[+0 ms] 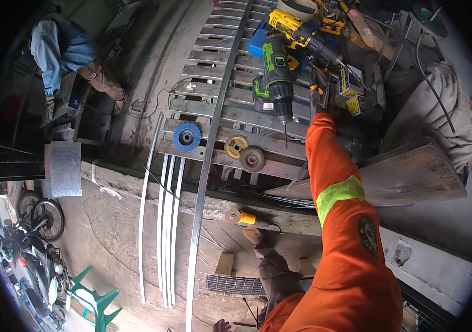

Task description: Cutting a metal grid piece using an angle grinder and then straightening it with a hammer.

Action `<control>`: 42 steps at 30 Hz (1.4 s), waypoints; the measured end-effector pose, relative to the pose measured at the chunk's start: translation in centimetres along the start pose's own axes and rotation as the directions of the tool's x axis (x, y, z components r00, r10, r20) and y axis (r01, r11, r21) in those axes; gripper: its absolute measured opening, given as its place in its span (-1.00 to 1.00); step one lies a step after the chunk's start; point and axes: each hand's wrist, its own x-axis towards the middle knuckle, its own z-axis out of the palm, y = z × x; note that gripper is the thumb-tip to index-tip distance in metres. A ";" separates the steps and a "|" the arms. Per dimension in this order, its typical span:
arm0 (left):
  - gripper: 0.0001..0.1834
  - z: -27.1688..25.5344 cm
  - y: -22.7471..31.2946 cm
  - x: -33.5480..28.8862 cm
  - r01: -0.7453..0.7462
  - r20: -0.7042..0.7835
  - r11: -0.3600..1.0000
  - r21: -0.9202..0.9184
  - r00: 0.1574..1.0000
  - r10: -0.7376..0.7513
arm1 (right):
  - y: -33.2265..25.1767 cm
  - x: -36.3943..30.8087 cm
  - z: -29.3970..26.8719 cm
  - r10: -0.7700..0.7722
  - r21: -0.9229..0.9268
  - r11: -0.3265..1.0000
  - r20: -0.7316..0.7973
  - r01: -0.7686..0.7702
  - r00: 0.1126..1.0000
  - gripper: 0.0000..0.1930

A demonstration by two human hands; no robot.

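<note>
1. Bench [194, 105], slatted: green drill [276, 69], blue disc [186, 147], yellow disc [230, 148] and brown disc [246, 161] lie on it; a long bar [213, 130] crosses it.
2. Yellow drill [301, 34]: there too, perhaps resting on other tools.
3. Ledge [130, 185]: grinder [247, 219].
4. Floor [111, 238]: green chair [102, 303].

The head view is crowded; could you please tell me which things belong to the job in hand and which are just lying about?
Probably the job's (near the right hand):
green-and-black cordless drill
yellow-and-black cordless drill

Apparently just lying about:
blue flap disc
yellow angle grinder
green plastic chair
</note>
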 end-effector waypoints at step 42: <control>-0.46 4.7 -11.7 -5.0 -0.237 -0.256 0.970 -0.048 0.942 0.218 | -1.3 -8.5 -15.7 0.498 -0.437 0.865 0.802 -0.245 0.330 -0.74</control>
